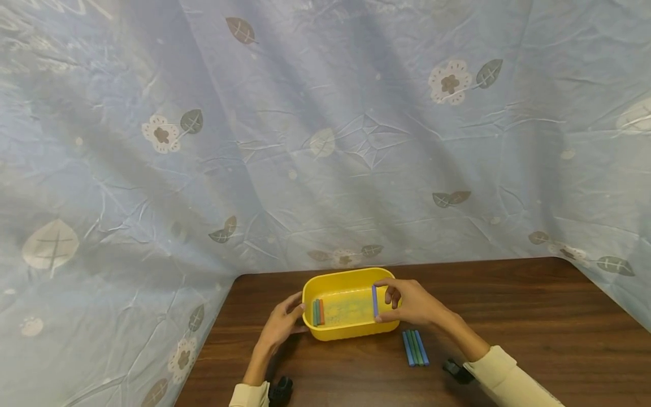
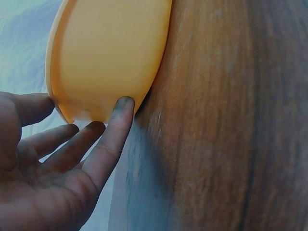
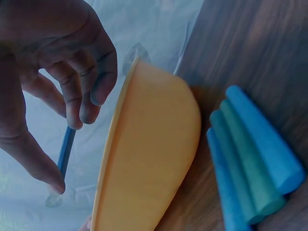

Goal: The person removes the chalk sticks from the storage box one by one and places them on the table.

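Note:
A yellow plastic tub (image 1: 351, 333) stands on the table. Its left end is held by my left hand (image 1: 282, 322), thumb at the rim and fingers spread against the outer wall (image 2: 110, 57). Over the tub's right end, my right hand (image 1: 412, 302) pinches a blue chalk stick (image 1: 375, 301) lengthwise, thumb on one end and a fingertip on the other. That chalk (image 3: 66, 151) shows between the fingers in the right wrist view too. Inside the tub, green chalk sticks (image 1: 316, 312) and an orange one (image 1: 321, 312) lie side by side at the left.
Several blue and green chalk sticks (image 1: 415, 347) lie in a row on the brown wooden table (image 1: 508, 305), right of the tub and close to my right wrist. A pale blue patterned curtain (image 1: 325, 186) hangs behind and beside the table.

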Action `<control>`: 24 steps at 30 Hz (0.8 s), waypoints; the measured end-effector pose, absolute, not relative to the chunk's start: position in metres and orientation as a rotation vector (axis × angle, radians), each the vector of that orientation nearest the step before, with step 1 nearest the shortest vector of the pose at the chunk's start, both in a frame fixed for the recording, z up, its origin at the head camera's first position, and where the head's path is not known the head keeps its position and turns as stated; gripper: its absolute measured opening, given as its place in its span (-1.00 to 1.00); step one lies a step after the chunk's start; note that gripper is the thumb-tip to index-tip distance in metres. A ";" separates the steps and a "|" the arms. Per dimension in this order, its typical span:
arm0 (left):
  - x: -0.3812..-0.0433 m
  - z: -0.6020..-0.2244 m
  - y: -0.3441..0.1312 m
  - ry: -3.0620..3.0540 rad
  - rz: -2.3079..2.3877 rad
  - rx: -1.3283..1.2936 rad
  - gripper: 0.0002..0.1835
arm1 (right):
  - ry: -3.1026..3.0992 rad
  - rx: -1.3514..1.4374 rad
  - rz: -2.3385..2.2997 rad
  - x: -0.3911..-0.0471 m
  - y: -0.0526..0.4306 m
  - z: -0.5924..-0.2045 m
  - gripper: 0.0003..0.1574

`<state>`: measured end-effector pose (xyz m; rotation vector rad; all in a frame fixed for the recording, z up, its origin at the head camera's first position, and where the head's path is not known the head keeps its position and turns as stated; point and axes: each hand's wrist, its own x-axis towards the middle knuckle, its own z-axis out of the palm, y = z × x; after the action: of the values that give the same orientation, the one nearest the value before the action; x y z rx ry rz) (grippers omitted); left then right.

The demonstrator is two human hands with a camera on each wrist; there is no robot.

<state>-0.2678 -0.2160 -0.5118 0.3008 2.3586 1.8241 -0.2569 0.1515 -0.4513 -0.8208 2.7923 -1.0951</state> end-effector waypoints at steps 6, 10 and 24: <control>-0.267 -0.510 -0.215 2.350 1.834 0.289 -0.38 | 2.767 -0.787 -1.135 -0.250 0.165 -0.453 -0.01; -0.267 -0.510 -0.215 2.348 1.838 0.281 -0.37 | 2.745 -0.804 -1.163 -0.247 0.172 -0.455 0.02; -0.267 -0.510 -0.214 2.363 1.826 0.272 -0.38 | 2.717 -0.811 -1.188 -0.235 0.194 -0.469 -0.01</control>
<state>-0.2675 -0.2145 -0.5104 0.2718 2.3633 1.8261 -0.2352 0.1940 -0.4686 -0.8109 2.7174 -1.1878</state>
